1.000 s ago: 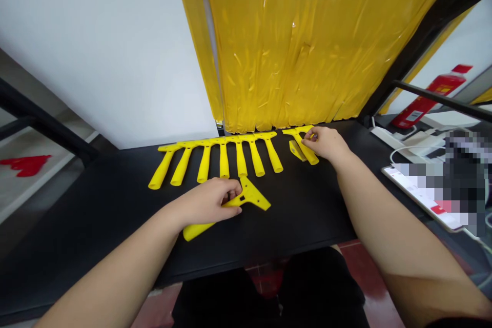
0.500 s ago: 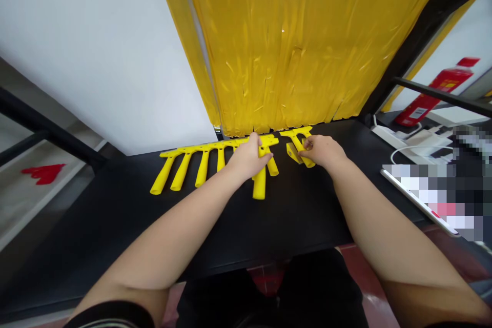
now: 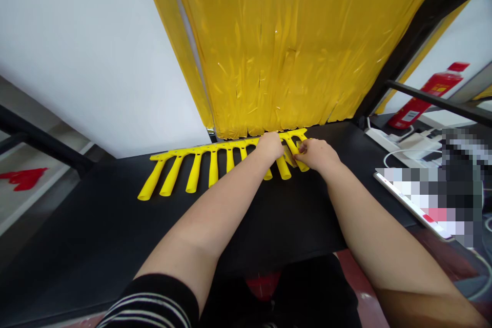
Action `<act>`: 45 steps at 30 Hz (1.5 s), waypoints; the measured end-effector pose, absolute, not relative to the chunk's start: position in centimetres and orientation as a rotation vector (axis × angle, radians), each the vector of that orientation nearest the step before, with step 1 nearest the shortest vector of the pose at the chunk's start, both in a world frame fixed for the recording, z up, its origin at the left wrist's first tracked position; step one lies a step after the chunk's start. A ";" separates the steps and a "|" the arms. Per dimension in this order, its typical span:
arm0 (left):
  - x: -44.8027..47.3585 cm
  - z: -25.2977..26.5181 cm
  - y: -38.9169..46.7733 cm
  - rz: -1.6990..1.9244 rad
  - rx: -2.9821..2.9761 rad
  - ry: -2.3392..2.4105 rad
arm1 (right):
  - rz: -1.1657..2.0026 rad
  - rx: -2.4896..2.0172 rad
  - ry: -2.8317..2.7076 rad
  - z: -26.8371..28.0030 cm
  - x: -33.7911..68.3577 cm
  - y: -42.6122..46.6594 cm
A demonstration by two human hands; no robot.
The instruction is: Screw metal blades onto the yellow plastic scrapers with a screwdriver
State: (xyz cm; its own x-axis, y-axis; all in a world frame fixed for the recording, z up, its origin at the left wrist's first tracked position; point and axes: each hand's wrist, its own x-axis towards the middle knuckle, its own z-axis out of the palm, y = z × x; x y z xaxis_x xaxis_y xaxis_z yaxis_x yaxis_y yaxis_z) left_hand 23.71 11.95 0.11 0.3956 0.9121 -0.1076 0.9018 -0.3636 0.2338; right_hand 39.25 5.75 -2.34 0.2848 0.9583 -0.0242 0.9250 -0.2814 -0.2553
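Several yellow T-shaped handles [image 3: 193, 174] with hollow round grips lie in a row on the black bench top, their crossbars toward the back. My left hand [image 3: 272, 146] is closed over a crossbar near the row's right end; its fingertips are mostly hidden. From under it a yellow T-shaped handle [image 3: 283, 169] points toward me. At the row's end, my right hand [image 3: 322, 155] pinches the last handle [image 3: 302, 165] by its grip. Between these two handles a small flat yellow piece [image 3: 289, 158] shows, partly covered.
Yellow plastic sheeting [image 3: 277, 51] and a white panel [image 3: 115, 61] rise behind the black bench [image 3: 107, 236]. To the right are a power strip [image 3: 384, 142], cables, a tablet-like device [image 3: 407, 202] and a red bottle [image 3: 426, 95] behind a black rail. A red cloth [image 3: 25, 178] lies far left.
My left hand has moved right, and the handle that stuck out in front of the row now lies in line, beside the last one. My right hand stays at the last handle.
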 end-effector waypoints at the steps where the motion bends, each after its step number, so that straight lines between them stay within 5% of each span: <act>1: 23.8 0.0 12.0 0.047 2.406 1.595 | 0.251 -2.353 -1.762 -2.4 39.3 5.8; 8: 23.0 0.3 10.6 0.141 2.487 1.516 | 0.254 -2.363 -1.777 -2.5 39.4 5.9; 16: 19.6 -0.1 3.7 0.165 2.822 0.867 | 0.264 -2.360 -1.760 -2.5 39.4 5.8; 37: 20.2 -3.4 4.7 0.311 2.905 0.908 | 0.284 -2.374 -1.738 -2.5 39.4 5.7; 45: 13.9 -1.1 -0.6 0.290 2.959 0.807 | 0.229 -2.280 -1.694 -2.0 39.8 5.0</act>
State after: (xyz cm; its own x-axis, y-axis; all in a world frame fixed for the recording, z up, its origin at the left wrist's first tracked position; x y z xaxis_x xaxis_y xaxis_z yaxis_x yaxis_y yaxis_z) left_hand 13.87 -0.61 -1.11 0.8451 0.5086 0.1645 0.4971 -0.8610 0.1080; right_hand 39.80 5.01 -2.01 0.2953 0.9543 0.0452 0.9082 -0.2657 -0.3235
